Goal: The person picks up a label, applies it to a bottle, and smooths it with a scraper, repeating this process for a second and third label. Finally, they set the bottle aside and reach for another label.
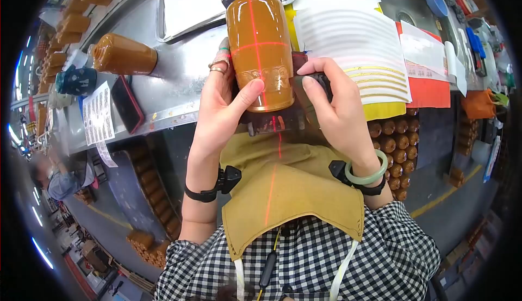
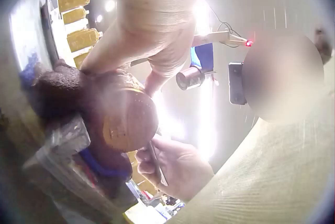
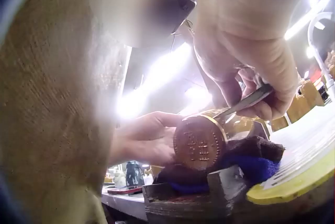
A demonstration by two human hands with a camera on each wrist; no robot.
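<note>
A glossy amber-brown glass bottle (image 1: pixel 260 26) lies on a cloth-padded rest, its base toward the person and its neck pointing away. Red laser lines cross on its side. The left hand (image 1: pixel 220 97) holds the bottle near the base, thumb on top and fingers along the left side. In the right wrist view, raised marks show on the round base (image 3: pixel 198 143). The right hand (image 1: pixel 337 97) is beside the bottle's lower right. It pinches a thin, flat metal tool (image 3: pixel 246 101), whose tip is right at the bottle's edge near the base.
Another amber bottle (image 1: pixel 125 55) lies at left, near a dark phone (image 1: pixel 128 105), a printed sheet (image 1: pixel 98 117) and a teal cup (image 1: pixel 76 81). Gold strips (image 1: pixel 375 83) line a white sheet at right, over yellow paper (image 1: pixel 386 110). Stacked bottles (image 1: pixel 399 154) stand below the bench.
</note>
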